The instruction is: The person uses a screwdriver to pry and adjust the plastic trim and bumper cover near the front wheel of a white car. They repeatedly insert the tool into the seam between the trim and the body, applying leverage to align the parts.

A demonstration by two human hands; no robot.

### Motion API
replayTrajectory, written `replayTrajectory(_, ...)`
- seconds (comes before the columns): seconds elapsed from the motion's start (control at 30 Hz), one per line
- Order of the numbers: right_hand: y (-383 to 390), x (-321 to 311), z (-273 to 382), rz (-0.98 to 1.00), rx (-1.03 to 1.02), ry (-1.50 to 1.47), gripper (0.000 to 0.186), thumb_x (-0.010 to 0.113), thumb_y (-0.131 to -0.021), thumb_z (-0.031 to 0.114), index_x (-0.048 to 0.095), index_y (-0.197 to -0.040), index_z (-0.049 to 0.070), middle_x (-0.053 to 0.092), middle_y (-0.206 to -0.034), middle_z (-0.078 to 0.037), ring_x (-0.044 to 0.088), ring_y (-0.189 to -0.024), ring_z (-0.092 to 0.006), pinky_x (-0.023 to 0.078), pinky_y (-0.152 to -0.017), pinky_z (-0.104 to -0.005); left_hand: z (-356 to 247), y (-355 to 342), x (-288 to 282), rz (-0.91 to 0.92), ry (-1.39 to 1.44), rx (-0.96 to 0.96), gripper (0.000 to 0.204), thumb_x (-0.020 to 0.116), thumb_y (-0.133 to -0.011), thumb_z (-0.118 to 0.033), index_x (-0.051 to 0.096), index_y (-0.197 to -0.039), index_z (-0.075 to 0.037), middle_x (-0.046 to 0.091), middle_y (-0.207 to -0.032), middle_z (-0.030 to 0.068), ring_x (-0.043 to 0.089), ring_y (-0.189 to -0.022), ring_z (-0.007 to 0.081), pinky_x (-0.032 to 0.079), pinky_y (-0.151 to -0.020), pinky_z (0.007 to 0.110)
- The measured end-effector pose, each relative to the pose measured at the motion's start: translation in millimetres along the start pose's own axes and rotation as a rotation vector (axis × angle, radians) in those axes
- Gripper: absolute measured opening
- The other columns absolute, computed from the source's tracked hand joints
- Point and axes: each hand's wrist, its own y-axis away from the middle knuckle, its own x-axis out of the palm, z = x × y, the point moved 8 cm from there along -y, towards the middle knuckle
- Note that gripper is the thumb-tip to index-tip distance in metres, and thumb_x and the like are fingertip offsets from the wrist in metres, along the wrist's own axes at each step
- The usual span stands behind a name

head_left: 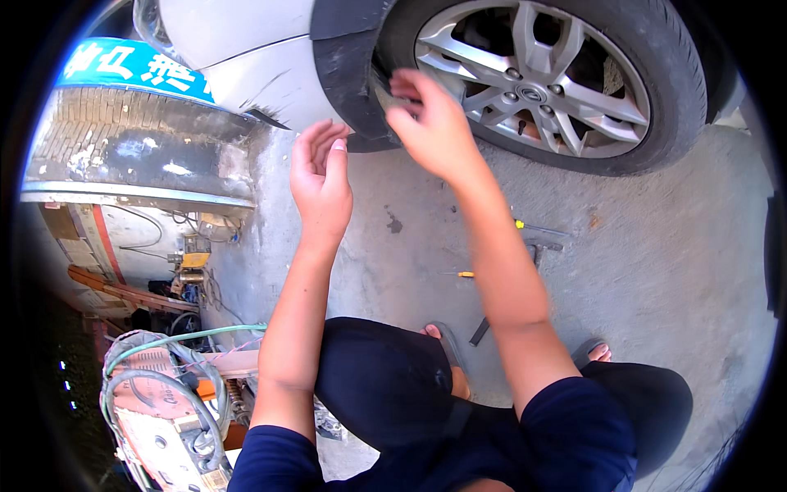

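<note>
A black car tyre [664,66] on a silver spoked wheel [537,78] stands at the top right, under a white car body [246,49]. My right hand [430,123] is raised at the tyre's left edge, fingers bent toward the tread; whether it pinches anything is hidden. My left hand [321,176] hangs open in the air just left of it, palm turned to the right, holding nothing. I squat on the concrete ground [656,262], knees in dark trousers below.
A small yellow-handled tool [464,274] and a dark metal tool [541,239] lie on the concrete by my right forearm. A worn tyre [139,139] with a blue cover sits at the left. A machine with green hoses [164,394] stands lower left.
</note>
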Motion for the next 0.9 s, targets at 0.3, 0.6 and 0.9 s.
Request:
replayTrajectory(0.3, -52, 9, 65, -0.177, -0.161, -0.178, 0.038, 0.062, -0.080, 0.004, 0.062, -0.117, -0.007, 0.072, -0.108, -0.018, 0.071, -0.099, -0.0249, 0.055, -0.090, -0.0358, -21, -7, 5, -0.010, -0.320, 0.227, 0.048, 0.060, -0.090, 0.004, 0.052, -0.138, 0.004, 0.058, -0.135, 0.0196, 0.059, -0.127, 0.0281, 0.049, -0.107, 0.040)
replayTrajectory(0.6, -60, -2, 51, -0.253, -0.093, -0.093, 0.029, 0.062, -0.082, 0.007, 0.060, -0.107, -0.008, 0.069, -0.096, -0.012, 0.065, -0.083, -0.0165, 0.054, -0.081, -0.0297, -31, 8, 5, 0.030, -0.330, 0.207, 0.049, 0.061, -0.087, 0.003, 0.056, -0.136, 0.000, 0.060, -0.134, 0.0178, 0.061, -0.125, 0.0285, 0.049, -0.107, 0.041)
replayTrajectory(0.9, -75, -12, 54, -0.266, -0.183, -0.115, 0.017, 0.056, -0.082, 0.001, 0.060, -0.097, -0.003, 0.068, -0.085, -0.009, 0.064, -0.077, -0.0162, 0.053, -0.077, -0.0303, -33, 0, 17, 0.057, -0.298, 0.219, 0.048, 0.061, -0.089, 0.003, 0.055, -0.137, 0.000, 0.061, -0.134, 0.0166, 0.061, -0.126, 0.0274, 0.047, -0.108, 0.041)
